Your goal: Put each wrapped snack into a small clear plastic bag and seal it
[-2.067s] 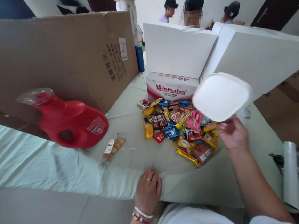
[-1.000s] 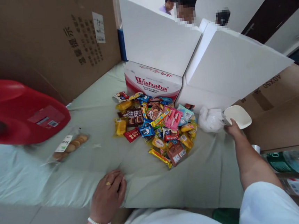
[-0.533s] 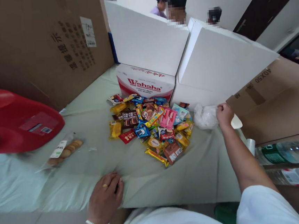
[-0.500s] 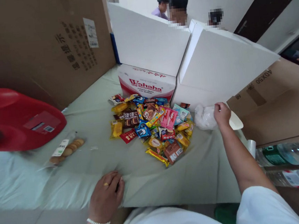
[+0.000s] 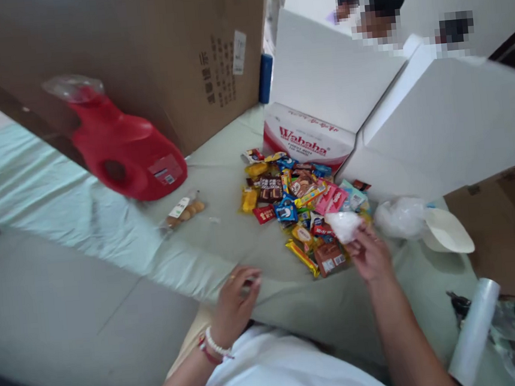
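My right hand [image 5: 370, 256] is closed, pinching a small white crumpled plastic bag [image 5: 343, 225] just above the near edge of a pile of colourful snack packets [image 5: 301, 204]. My left hand [image 5: 236, 300] rests on the pale green cloth [image 5: 224, 220] near me, with its fingers curled loosely on the fabric and nothing in them. A white lid [image 5: 448, 231] lies beside a bunch of clear plastic bags [image 5: 399, 216] to the right of the pile.
A red jug [image 5: 122, 148] lies against a big cardboard sheet [image 5: 137, 53]. A biscuit packet [image 5: 182, 211] lies near it. White boards [image 5: 449, 122] and a Wahaha box [image 5: 307, 140] stand behind the snacks. A plastic roll [image 5: 475, 333] is at right. People sit beyond the boards.
My right hand left the white lid and the bunch of bags at the right and came back toward me holding one small bag. The camera swung left.
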Action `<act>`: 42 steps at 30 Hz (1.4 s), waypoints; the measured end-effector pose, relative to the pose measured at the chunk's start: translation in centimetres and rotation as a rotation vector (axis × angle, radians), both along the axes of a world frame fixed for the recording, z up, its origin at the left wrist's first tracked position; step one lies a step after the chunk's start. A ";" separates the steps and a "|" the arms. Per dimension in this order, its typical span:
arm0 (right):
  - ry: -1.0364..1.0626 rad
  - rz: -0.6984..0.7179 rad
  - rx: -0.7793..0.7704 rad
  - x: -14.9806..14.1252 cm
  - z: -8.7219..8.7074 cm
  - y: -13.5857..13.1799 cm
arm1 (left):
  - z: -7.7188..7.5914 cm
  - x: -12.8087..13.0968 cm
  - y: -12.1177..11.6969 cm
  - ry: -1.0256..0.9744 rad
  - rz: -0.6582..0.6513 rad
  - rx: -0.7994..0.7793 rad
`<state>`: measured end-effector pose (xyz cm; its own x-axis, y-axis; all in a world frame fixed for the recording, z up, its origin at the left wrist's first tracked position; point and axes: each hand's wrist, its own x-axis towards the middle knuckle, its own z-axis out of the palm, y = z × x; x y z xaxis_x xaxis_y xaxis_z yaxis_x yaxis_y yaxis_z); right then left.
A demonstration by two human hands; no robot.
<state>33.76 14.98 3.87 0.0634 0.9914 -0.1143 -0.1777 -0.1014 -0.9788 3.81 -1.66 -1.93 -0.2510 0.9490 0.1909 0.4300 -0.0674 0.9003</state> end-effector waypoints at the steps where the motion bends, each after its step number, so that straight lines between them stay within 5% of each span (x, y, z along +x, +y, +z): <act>1: 0.074 0.084 -0.102 -2.2 -1.1 -2.8 | 0.8 1.0 0.2 -0.131 -0.058 -0.061; 4: 0.130 0.257 -0.290 -7.7 -2.8 -9.1 | 2.2 3.4 1.4 -0.450 -0.162 -0.168; 6: 0.177 0.300 -0.332 -9.5 -2.9 -10.9 | 2.3 3.9 2.4 -0.475 -0.166 -0.218; 15: 0.340 0.321 -0.415 -7.2 -1.9 -9.7 | 2.0 0.7 2.5 -1.207 -0.010 -0.415; 19: 0.331 0.300 -0.409 -8.3 -2.5 -9.9 | 2.9 0.7 1.4 -1.220 -0.026 -0.443; 24: 0.031 0.515 -0.416 -8.6 -3.2 -9.3 | 3.8 0.1 1.5 -1.136 -0.065 -0.404; 27: -0.156 0.277 -0.266 -7.7 -3.2 -8.5 | 3.7 -0.6 2.0 -1.159 0.045 -0.375; 30: -0.371 0.066 0.072 -7.3 -2.4 -8.5 | 3.5 -0.5 2.2 -1.161 0.111 -0.364; 33: -0.598 0.317 0.395 -8.5 -1.7 -9.3 | 3.4 0.4 2.1 -1.195 0.063 -0.382; 35: -0.642 0.472 0.458 -9.4 -1.8 -9.5 | 3.5 0.7 2.1 -1.224 0.041 -0.383; 42: 0.065 0.255 -0.123 -7.0 -2.7 -7.3 | 3.2 -3.0 2.7 -1.274 -0.027 -0.444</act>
<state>26.72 7.70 1.21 -0.1971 0.9529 -0.2303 -0.1931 -0.2680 -0.9438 0.85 1.08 1.28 -0.0023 0.8766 -0.4812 -0.7116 0.3366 0.6166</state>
